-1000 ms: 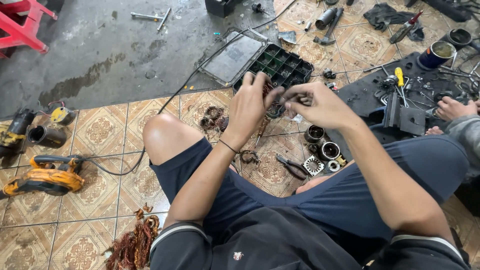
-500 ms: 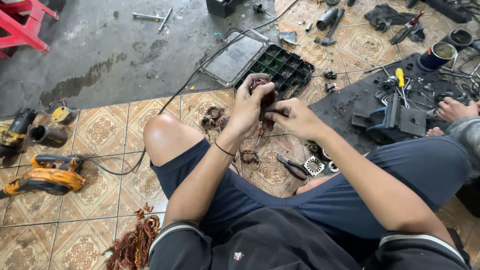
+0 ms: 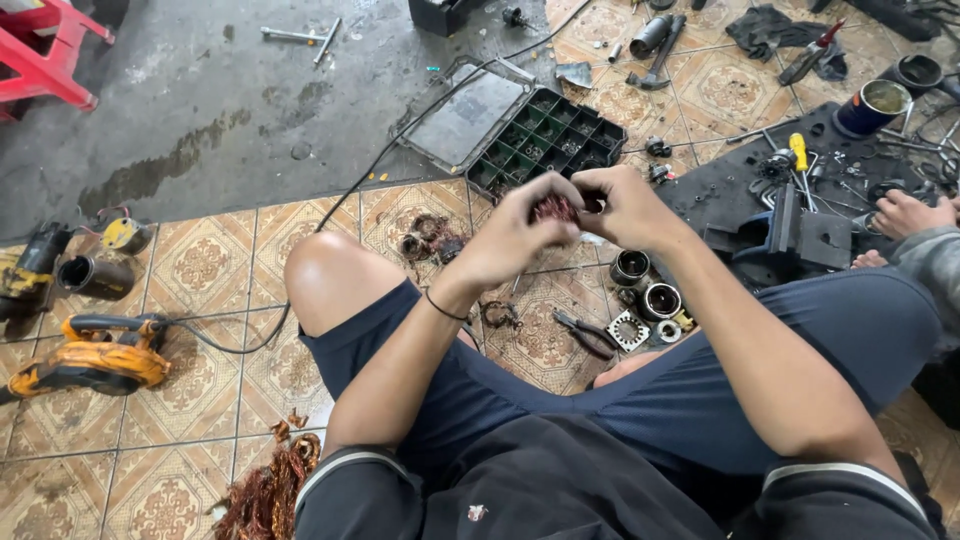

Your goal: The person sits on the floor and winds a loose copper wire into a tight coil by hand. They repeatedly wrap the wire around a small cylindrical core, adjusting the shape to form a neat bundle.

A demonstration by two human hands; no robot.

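while half a second ago the left hand (image 3: 515, 235) alone was raised at the reddish copper winding (image 3: 553, 208), with the right hand (image 3: 625, 205) lower, both now meet over it above the tiled floor (image 3: 200, 265), so the work looks two-handed again. each hand is pinched shut on the winding, held in front of the black compartment tray (image 3: 545, 140). fingers cover most of it, so its shape and any core inside are hard to make out. another person's hand (image 3: 905, 212) is cut off at the right edge.
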